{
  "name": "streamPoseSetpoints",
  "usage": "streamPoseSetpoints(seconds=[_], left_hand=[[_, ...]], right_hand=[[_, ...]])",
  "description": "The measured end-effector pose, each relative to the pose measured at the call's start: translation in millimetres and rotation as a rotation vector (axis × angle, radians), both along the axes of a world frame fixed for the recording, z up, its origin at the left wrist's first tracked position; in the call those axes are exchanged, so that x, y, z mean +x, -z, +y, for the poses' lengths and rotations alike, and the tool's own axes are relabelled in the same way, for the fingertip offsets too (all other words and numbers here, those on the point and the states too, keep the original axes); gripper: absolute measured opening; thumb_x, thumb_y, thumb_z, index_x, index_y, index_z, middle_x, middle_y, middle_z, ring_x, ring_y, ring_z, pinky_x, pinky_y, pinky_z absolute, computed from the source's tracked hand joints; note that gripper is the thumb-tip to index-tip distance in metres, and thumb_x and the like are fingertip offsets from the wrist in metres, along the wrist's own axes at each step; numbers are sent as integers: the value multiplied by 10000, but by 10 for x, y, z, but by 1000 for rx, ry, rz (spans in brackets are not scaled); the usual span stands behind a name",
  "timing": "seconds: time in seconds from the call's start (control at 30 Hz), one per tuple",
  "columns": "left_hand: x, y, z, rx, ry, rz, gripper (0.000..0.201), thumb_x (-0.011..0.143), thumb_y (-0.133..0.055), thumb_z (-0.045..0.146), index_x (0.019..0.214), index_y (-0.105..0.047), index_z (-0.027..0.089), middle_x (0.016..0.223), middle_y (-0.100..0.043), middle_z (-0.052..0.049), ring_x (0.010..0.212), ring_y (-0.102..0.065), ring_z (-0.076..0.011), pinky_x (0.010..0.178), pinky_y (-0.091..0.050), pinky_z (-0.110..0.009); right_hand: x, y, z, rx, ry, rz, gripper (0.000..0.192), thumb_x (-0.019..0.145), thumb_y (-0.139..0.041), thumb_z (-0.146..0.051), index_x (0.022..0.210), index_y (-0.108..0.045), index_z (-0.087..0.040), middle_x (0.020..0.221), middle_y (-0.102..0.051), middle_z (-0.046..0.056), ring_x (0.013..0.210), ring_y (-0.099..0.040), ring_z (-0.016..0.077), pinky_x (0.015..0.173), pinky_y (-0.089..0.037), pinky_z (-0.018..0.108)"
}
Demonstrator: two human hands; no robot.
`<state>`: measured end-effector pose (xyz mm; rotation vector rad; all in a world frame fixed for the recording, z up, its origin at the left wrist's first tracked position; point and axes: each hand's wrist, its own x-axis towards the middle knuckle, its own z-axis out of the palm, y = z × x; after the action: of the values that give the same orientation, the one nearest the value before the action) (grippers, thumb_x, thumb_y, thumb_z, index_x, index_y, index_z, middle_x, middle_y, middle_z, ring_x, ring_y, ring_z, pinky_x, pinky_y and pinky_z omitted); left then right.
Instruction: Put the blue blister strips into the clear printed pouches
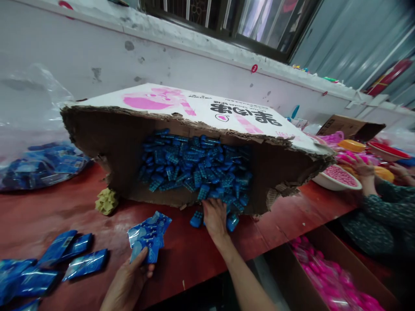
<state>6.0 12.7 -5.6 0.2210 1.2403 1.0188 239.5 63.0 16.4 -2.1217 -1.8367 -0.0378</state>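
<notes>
Reaching with my right hand [214, 219] into the torn mouth of the box [123, 142], I have my fingers spread flat over the blue pieces [197, 172] heaped inside; the palm lies on the few that have spilled onto the table [65, 211] at the box's lip. Whether any piece is actually pinched under that hand I cannot tell, since the fingers hide it.

My left hand [128, 280] is low at the table's near edge, closed around a small fan of blue packets [149, 235], thumb on top, the packets sticking up and away from me. More filled packets [74, 257] lie flat to the left, near but apart from that hand, and a clear bag [42, 166] of blue packets sits farther back on the left. A yellow sponge [106, 201] rests just beside the box's left corner.

To the right, another person's hand [363, 166] works near a bowl [337, 178] of pink pieces, well apart from mine.

I judge this as the picking step: gathering pieces while the packets wait in the other hand. Next calls for closing the right fingers on a small clutch of pieces and drawing them back clear of the ragged cardboard.
</notes>
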Motion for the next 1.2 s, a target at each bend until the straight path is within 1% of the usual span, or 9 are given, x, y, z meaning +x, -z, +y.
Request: streamPoseSetpoints(seconds=[0.1, 0.23, 0.4, 0.53, 0.67, 0.87, 0.97, 1.07, 1.2], left_hand=[[-13, 4, -8, -2, 3, -12, 295, 533, -734, 164, 747, -532, 159, 539, -605, 25, 405, -541, -115, 374, -438, -208], [-18, 24, -5, 19, 0, -8, 304, 536, -733, 145, 766, -535, 155, 559, -618, 21, 416, -554, -117, 385, -451, -208], [-7, 50, 4, 10, -24, 4, 258, 560, -710, 116, 744, -531, 144, 536, -611, 15, 395, -540, -112, 366, -434, -199], [14, -3, -37, -10, -61, 13, 183, 591, -689, 120, 703, -545, 128, 502, -594, 13, 354, -501, -88, 332, -385, -175], [26, -55, -94, 0, -91, 11, 145, 579, -694, 124, 612, -553, 108, 446, -553, 17, 337, -469, -77, 323, -356, -176], [-68, -2, -185, 113, -92, 48, 236, 537, -738, 250, 557, -544, 117, 425, -517, 38, 356, -446, -77, 322, -336, -196], [-102, 6, -216, 141, -101, 73, 262, 514, -751, 270, 552, -540, 120, 428, -514, 43, 355, -442, -75, 321, -329, -198], [-97, -28, -237, 116, -105, 95, 280, 496, -755, 288, 586, -553, 117, 442, -544, 31, 342, -461, -86, 323, -332, -204], [-65, -84, -272, 130, -107, 175, 309, 491, -754, 328, 613, -571, 111, 450, -578, 7, 361, -503, -107, 352, -365, -210]], right_hand=[[-251, 4, 167, -62, -64, -6, 279, 826, -427, -86, 918, -664, -202, 939, -656, 100, 981, -510, 258, 828, -328, 392], [-474, 71, 210, -107, -91, -33, 312, 805, -407, -35, 960, -652, -152, 997, -645, 134, 1004, -518, 264, 851, -323, 404], [-315, -9, 61, -128, -93, -48, 253, 842, -426, -134, 923, -655, -204, 952, -655, 77, 943, -550, 224, 825, -363, 346], [-172, -60, -156, -123, -14, -40, 281, 890, -382, -230, 1079, -586, -190, 1005, -627, 101, 952, -543, 233, 811, -375, 337], [-377, 48, -360, -170, -45, -31, 264, 857, -467, -272, 1082, -578, -190, 975, -608, 128, 940, -532, 272, 757, -382, 361], [-668, 140, -406, -175, -99, -22, 308, 858, -477, -301, 1149, -529, -215, 1006, -591, 97, 903, -545, 239, 733, -395, 324], [-725, 61, -420, -165, -61, 66, 365, 841, -503, -345, 1171, -514, -190, 1004, -604, 111, 919, -545, 255, 748, -404, 333], [-883, -27, -540, -87, -89, 260, 407, 826, -518, -350, 1196, -488, -184, 1120, -570, 129, 995, -516, 279, 827, -389, 386], [-1192, 30, -705, -203, -232, 905, 397, 797, -527, -278, 1181, -459, -199, 991, -621, 62, 823, -588, 177, 753, -457, 300]])
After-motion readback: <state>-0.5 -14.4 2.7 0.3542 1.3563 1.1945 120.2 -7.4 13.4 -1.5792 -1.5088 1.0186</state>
